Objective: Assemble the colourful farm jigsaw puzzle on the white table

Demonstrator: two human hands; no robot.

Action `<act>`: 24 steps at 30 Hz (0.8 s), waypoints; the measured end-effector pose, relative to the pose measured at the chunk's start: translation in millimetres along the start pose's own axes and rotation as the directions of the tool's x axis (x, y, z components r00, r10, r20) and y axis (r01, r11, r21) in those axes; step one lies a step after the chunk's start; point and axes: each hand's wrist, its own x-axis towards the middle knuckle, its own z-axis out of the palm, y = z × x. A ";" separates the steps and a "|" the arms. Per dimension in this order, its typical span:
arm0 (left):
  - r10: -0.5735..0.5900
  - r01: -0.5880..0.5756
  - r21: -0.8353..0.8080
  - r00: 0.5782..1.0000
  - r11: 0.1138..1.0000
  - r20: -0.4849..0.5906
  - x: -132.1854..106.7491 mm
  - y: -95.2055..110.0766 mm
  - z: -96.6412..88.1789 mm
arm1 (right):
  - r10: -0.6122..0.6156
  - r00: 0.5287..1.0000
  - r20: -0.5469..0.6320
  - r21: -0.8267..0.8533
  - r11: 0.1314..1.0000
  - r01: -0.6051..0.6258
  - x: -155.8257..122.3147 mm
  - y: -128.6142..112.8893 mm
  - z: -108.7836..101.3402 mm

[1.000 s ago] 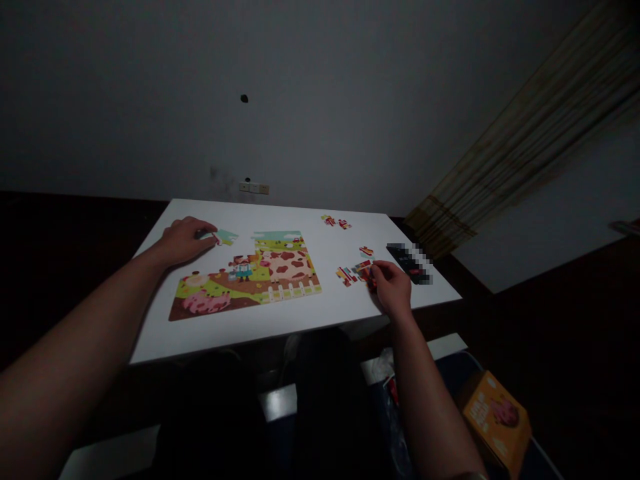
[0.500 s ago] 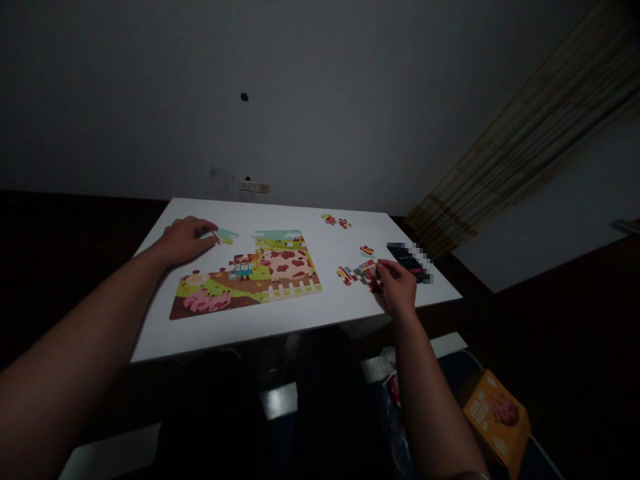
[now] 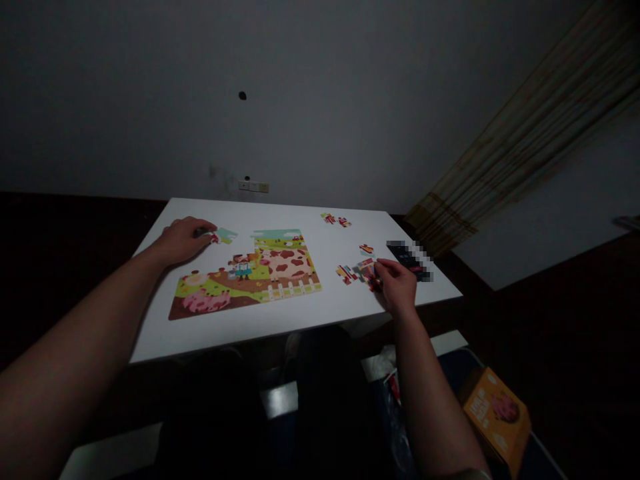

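A partly joined farm jigsaw puzzle (image 3: 287,263) lies on the white table, showing a spotted cow, a pink pig, a fence and a figure in blue. My left hand (image 3: 186,239) is beyond its upper left part, fingers closed on a small red-and-white puzzle piece (image 3: 215,237). A green-and-blue puzzle piece (image 3: 228,235) lies right beside those fingertips. Over on the right, my right hand (image 3: 398,283) pinches a multicoloured puzzle piece (image 3: 367,270). Close to it lie a striped loose piece (image 3: 345,274) and another small piece (image 3: 367,250).
Farther back on the table (image 3: 280,333) are more loose puzzle pieces (image 3: 336,220). A dark phone (image 3: 406,260), partly pixelated, rests near the right edge. Below the table at lower right sits an orange box (image 3: 497,420). A wall stands behind the table, with a curtain (image 3: 480,147) at right.
In my left fingers the piece has turned slightly, showing more of its red part. The right hand stays almost in place with its piece.
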 end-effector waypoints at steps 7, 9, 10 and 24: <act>0.029 -0.030 -0.023 0.999 0.999 -0.043 -6.7 5.1 0.7 | -0.086 0.996 0.016 -0.176 0.980 0.087 -3.1 1.7 -5.0; 0.023 -0.026 -0.048 0.998 0.999 -0.057 -10.2 9.1 0.9 | -0.237 0.971 0.008 -0.312 0.922 0.228 -4.7 3.5 -5.5; 0.020 -0.024 -0.062 0.997 0.998 -0.068 -11.2 10.4 1.4 | -0.304 0.952 0.019 -0.367 0.884 0.290 -6.4 3.0 -3.8; 0.024 -0.036 -0.107 0.993 0.994 -0.113 -14.7 13.5 5.5 | -0.400 0.394 0.828 0.164 0.843 0.512 -66.5 -111.8 225.5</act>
